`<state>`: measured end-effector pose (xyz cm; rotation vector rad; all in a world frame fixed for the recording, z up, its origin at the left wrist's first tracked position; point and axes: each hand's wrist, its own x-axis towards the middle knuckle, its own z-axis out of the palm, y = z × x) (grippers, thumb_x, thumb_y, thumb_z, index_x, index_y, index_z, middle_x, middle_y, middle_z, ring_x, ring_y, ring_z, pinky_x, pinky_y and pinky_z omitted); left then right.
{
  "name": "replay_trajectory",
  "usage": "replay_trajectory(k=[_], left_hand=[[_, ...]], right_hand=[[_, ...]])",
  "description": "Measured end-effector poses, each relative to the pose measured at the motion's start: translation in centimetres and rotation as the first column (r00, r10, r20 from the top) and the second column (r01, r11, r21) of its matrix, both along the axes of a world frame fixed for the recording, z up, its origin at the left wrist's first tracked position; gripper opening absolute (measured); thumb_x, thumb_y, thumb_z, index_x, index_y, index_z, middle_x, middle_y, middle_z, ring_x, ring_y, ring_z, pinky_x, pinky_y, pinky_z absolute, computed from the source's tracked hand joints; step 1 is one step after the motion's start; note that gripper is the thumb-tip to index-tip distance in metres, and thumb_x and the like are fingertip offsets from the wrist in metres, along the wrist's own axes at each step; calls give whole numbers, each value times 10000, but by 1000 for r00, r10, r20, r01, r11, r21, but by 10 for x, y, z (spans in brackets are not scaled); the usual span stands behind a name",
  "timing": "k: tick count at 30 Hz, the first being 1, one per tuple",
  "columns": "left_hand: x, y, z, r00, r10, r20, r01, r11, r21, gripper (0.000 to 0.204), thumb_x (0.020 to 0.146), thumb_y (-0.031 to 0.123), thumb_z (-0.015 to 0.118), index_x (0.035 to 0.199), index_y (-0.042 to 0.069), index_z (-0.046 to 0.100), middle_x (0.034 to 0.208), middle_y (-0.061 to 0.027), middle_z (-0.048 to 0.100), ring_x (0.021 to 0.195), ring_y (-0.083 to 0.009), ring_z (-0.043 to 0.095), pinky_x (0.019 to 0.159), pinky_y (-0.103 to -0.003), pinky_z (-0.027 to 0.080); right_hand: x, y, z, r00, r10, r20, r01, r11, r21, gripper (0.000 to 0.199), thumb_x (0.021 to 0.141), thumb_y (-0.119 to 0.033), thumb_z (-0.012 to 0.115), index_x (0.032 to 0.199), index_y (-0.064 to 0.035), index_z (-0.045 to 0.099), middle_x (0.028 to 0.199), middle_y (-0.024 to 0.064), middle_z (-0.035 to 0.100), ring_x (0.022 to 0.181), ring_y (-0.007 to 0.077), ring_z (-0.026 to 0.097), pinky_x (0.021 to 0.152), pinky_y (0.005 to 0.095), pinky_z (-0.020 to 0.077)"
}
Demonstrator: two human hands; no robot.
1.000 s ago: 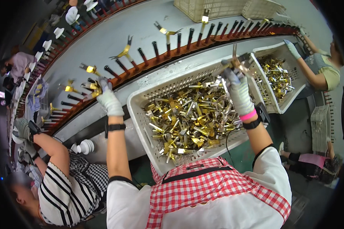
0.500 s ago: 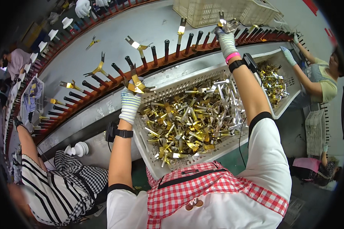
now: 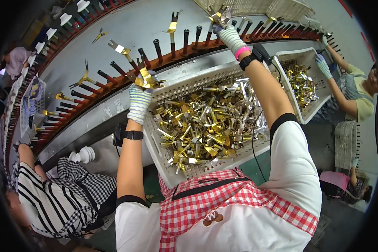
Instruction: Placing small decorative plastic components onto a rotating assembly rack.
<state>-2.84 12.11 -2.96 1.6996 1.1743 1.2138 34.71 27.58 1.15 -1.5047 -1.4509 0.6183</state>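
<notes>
Because each brass fitting (image 3: 147, 79) is stiff, light and slick, with sharp corners, it is best pinched by its flat tab. The left hand (image 3: 138, 103) grips one at the basket's (image 3: 155, 145) far-left corner; the right hand (image 3: 229, 35) closes on another (image 3: 219, 16) at the peg rail (image 3: 113, 67).

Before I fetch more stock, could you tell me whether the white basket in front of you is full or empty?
Nearly full: the white basket holds a deep heap of brass parts almost to its rim.

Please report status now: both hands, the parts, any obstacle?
Left hand shut on brass fitting near pegs. Right hand shut on metal part at rail. Basket full. No obstacle seen.
</notes>
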Motion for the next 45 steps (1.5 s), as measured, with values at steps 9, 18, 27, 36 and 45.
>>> replay_trajectory(k=[9, 18, 27, 36, 45], left_hand=[[-10, -8, -5, 997, 70, -17, -72, 993, -89, 201, 939, 89, 568, 1127, 24, 594, 969, -16, 644, 881, -109, 608, 823, -265, 505], [1, -4, -13, 995, 93, -39, -95, 993, -65, 249, 895, -48, 500, 1102, 25, 617, 992, -17, 654, 891, -122, 612, 850, -272, 496], [5, -4, -1, 988, 80, -135, -85, 996, -30, 251, 893, -35, 517, 1120, 27, 605, 988, -19, 655, 896, -113, 615, 837, -267, 498], [1, 1, -10, 997, 36, 73, -35, 999, -20, 317, 827, 40, 631, 1143, 40, 613, 955, -44, 674, 853, -114, 628, 802, -280, 510], [3, -6, -1, 997, 19, 71, -13, 997, -78, 199, 932, 51, 552, 1123, 21, 599, 1010, -33, 658, 903, -125, 631, 843, -277, 516]], right_hand=[[-25, -156, -11, 839, 524, 149, -466, 832, -299, 329, 825, -268, 682, 1070, -52, 637, 962, 116, 684, 851, 230, 653, 778, 373, 515], [-24, -207, 13, 73, 515, 854, -156, 852, -501, 185, 808, -173, 644, 966, -94, 696, 892, 129, 693, 866, 284, 680, 724, 418, 526], [-12, -220, 43, 128, 591, 797, 23, 801, -598, 279, 799, -253, 658, 1027, -93, 680, 904, 136, 703, 858, 285, 687, 742, 425, 539], [-8, -252, 73, 962, 147, -230, -215, 927, -309, 193, 873, -201, 624, 977, -40, 650, 764, 71, 660, 637, 151, 620, 614, 315, 510], [-18, -246, 58, 238, 191, -952, -479, 876, 56, 369, 836, -132, 693, 1175, -63, 567, 1015, 61, 661, 929, 201, 648, 934, 434, 495]])
